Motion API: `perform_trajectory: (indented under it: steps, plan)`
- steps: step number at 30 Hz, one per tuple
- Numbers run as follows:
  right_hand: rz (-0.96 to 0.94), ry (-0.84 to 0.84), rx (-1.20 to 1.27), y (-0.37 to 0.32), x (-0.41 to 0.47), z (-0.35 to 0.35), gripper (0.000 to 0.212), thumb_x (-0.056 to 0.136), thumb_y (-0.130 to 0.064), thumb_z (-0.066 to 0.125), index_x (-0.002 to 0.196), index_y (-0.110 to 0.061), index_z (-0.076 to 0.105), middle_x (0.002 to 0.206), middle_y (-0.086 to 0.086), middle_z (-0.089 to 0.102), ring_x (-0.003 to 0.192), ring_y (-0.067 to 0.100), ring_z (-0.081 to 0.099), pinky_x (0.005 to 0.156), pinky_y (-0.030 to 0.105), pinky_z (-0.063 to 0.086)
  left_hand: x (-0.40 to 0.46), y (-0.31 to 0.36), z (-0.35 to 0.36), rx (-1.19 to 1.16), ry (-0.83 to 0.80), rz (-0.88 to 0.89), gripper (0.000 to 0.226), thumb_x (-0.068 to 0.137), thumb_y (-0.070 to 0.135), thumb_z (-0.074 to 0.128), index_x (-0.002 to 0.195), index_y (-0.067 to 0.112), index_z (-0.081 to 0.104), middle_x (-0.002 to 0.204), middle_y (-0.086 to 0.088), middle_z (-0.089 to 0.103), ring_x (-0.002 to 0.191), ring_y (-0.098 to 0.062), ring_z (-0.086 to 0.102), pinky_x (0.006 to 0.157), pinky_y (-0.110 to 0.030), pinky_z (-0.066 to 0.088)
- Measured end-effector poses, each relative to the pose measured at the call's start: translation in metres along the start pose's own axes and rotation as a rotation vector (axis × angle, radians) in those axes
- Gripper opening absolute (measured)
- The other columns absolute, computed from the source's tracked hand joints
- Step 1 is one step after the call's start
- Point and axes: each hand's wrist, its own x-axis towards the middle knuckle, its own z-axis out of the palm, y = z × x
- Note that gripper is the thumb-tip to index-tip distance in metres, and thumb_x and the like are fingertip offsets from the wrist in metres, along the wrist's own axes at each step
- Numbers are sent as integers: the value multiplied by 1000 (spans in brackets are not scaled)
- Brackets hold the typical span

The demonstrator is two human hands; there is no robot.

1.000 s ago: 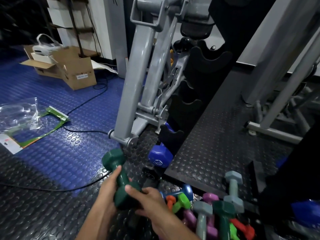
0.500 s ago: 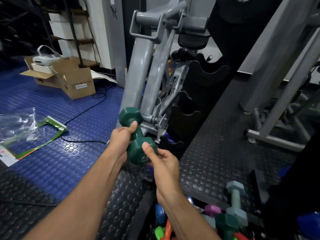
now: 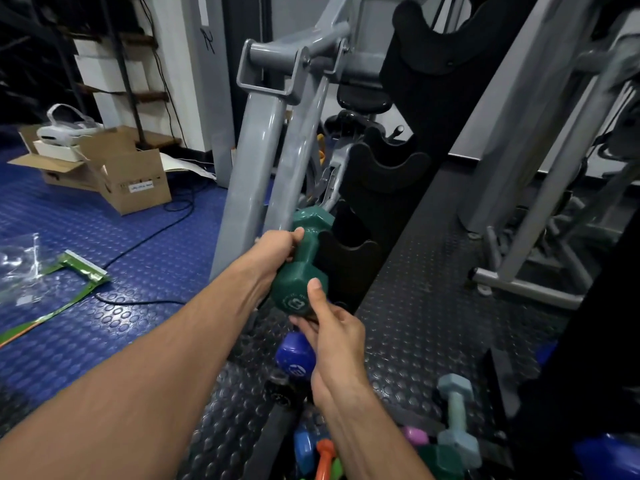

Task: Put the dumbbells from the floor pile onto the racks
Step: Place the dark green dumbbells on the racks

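Note:
Both hands hold a dark green dumbbell (image 3: 302, 268) against the black rack (image 3: 388, 188). My left hand (image 3: 277, 251) grips its handle from the left. My right hand (image 3: 329, 327) cups the near head from below, thumb on its face. The dumbbell's far head sits beside a low cradle (image 3: 349, 251) of the rack. A blue dumbbell (image 3: 294, 356) rests lower on the rack, just under my right hand. The floor pile (image 3: 433, 441) of coloured dumbbells lies at the bottom, with a pale blue one (image 3: 456, 417) standing upright.
A grey machine frame (image 3: 256, 161) stands just left of the rack. Another grey machine (image 3: 540, 209) is at the right. A cardboard box (image 3: 135, 178), a black cable (image 3: 138, 244) and plastic packaging (image 3: 41, 271) lie on the blue floor at the left.
Both hands have lifted the green dumbbell from near the floor pile up and rightward to the rack's low cradle. The view has tilted up with it.

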Motion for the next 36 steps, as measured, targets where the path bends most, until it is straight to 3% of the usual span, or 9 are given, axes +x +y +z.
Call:
perform_trajectory:
  steps: [3,6,9,11,15,19,22,26,36]
  plan:
    - [13,34,11,1,0,-4,30,87,-29,80,89,1,74,93,15,81,95,28,78,88,32,61,-2,3,9,76,-56,-23,44,109,34,48,71,12,53,43,4,54,35,-7,50,40,-18,41]
    - [31,31,13,2,-5,-10,30,90,-29,78,93,1,75,94,13,81,96,26,79,93,33,60,4,-2,6,160,-80,-56,53,106,58,39,72,20,53,62,3,49,46,-6,43,54,-17,46]
    - [31,30,-32,0,-7,-13,31,90,-34,76,96,-3,75,96,9,82,94,21,79,92,29,59,5,-8,-1,239,-90,-63,76,100,72,30,107,9,72,120,-19,70,95,-24,68,108,-40,47]
    - [55,40,-45,-2,-6,-14,33,91,-36,75,97,-3,75,97,9,81,91,20,79,91,29,59,-4,-6,-3,241,-114,-91,91,96,78,28,132,3,65,152,-25,50,135,-40,55,113,-46,43]
    - [125,53,60,-2,-7,-13,35,95,-32,70,104,2,72,102,19,79,91,26,79,99,35,58,2,-11,-3,186,-138,-100,113,65,103,35,123,13,73,156,-23,46,137,-38,53,108,-49,50]
    - [58,137,11,7,-5,-13,26,104,-30,58,111,-5,61,100,13,76,82,21,79,80,27,62,-13,-10,10,156,-158,-60,80,95,81,22,88,19,73,128,-14,70,110,-19,66,78,-31,53]
    - [3,211,-227,22,-1,-21,25,110,-35,44,109,-16,60,89,-2,72,88,16,75,82,31,58,-15,-15,22,81,-186,-12,62,103,68,28,90,21,67,91,3,75,102,-12,67,93,-31,55]
    - [-140,252,-405,30,7,-39,12,109,-34,48,119,-32,53,103,-10,69,100,14,71,100,44,55,-10,-23,28,43,-150,59,58,103,68,32,96,23,68,100,-1,74,107,-14,70,96,-29,54]
    - [-179,134,-345,12,13,-48,12,103,-40,59,110,-30,61,102,-6,72,99,14,71,95,37,57,-15,-26,23,58,-117,188,82,98,76,27,142,14,59,139,-3,63,135,-16,54,107,-27,42]
